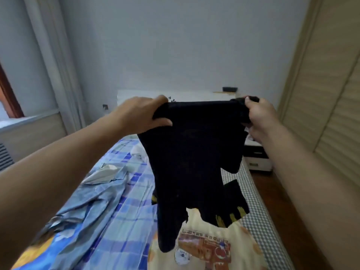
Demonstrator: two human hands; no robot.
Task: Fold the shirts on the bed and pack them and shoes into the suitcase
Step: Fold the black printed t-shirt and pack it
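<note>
**A:** On the left side of the bed, a blue shirt lies all crumpled on the checked sheet. What could go wrong there?

**B:** It might get more squashed if the next shirt is laid down on top of it.

**A:** And the left hand?

**B:** Its fingers are curled tight around one top corner of the black shirt. The shirt hangs in the air over the bed, all bunched, with one long bit dangling low.

**A:** So it could fold up crooked?

**B:** I think so, unless it gets shaken flat first.

**A:** The right hand?

**B:** It pinches the other top corner. If that corner slips, the shirt may flop onto the cream printed shirt below. I can't see a suitcase or shoes.
</note>
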